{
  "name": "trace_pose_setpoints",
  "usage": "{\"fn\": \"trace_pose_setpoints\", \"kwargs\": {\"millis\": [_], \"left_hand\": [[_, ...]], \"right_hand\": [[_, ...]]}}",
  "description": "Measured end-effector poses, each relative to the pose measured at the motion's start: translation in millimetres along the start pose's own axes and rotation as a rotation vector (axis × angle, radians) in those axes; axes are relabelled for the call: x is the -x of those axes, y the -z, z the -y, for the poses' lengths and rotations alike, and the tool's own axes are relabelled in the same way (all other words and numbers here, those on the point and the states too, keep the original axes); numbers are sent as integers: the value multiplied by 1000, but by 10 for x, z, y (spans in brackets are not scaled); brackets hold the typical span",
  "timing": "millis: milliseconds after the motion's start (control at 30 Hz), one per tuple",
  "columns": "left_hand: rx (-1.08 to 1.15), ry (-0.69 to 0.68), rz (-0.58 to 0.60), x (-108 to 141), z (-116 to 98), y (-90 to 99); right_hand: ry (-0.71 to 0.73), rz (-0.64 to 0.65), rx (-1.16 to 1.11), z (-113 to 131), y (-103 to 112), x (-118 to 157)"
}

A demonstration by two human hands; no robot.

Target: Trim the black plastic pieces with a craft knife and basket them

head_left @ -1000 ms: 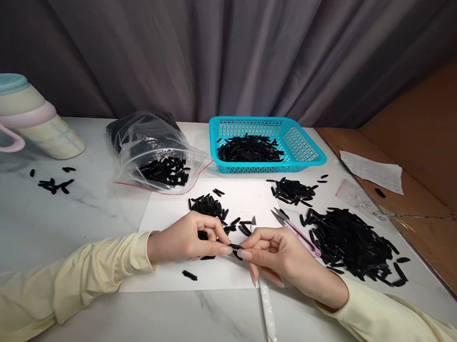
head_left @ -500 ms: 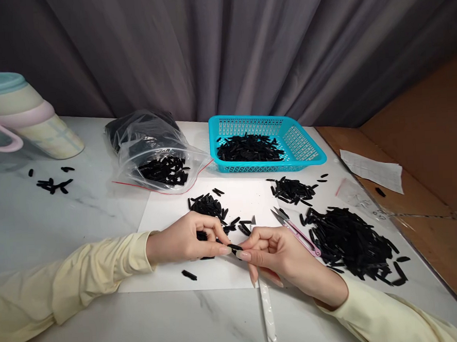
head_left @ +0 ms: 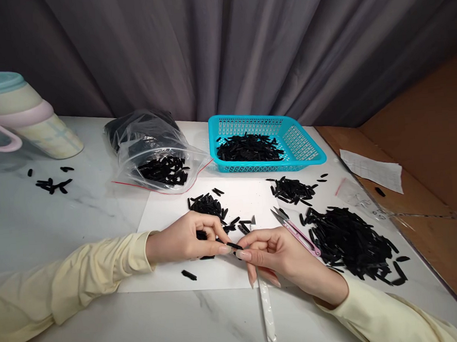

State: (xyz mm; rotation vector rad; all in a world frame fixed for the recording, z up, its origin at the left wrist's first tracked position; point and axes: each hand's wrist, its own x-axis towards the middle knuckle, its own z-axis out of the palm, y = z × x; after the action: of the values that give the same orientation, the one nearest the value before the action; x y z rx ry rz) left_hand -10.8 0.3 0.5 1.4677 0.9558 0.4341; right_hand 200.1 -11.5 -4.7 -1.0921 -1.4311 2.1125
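Above the white paper sheet [head_left: 161, 278], my left hand [head_left: 190, 238] and my right hand [head_left: 276, 253] pinch one small black strip [head_left: 233, 245] between thumbs and fingertips, one at each end. Beneath my right hand lies a craft knife with a white handle [head_left: 267, 313]; its blade points away from me and its middle is hidden by the hand. A small pile of black strips [head_left: 206, 206] sits just beyond my left hand. One loose strip [head_left: 189, 275] lies on the paper nearer to me. Pink-handled thread snips [head_left: 300, 234] rest right of my right hand.
A large pile of black strips [head_left: 352, 243] and a smaller heap [head_left: 293, 189] lie at right. Farther back stand a blue basket [head_left: 307, 158] and an open zip bag [head_left: 149, 145], both holding strips. At left is a tumbler [head_left: 35, 118]; at right, a cardboard box [head_left: 428, 143].
My fingertips have shifted very slightly, and a little more of the black strip shows between them. Everything else lies as before.
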Motion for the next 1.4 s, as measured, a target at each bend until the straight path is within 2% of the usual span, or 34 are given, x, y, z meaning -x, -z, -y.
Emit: {"fn": "trace_pose_setpoints", "kwargs": {"millis": [567,867,1100,1400], "left_hand": [[12,12,-12,18,7,-13],[28,5,0,16,0,-23],[-20,-67,-1,23,54,-53],[-4,-93,8,32,75,-47]], "right_hand": [[32,23,69,12,14,14],[51,-22,28,23,-14,28],[61,-2,122,-13,-26,31],[110,-50,263,9,-37,50]]}}
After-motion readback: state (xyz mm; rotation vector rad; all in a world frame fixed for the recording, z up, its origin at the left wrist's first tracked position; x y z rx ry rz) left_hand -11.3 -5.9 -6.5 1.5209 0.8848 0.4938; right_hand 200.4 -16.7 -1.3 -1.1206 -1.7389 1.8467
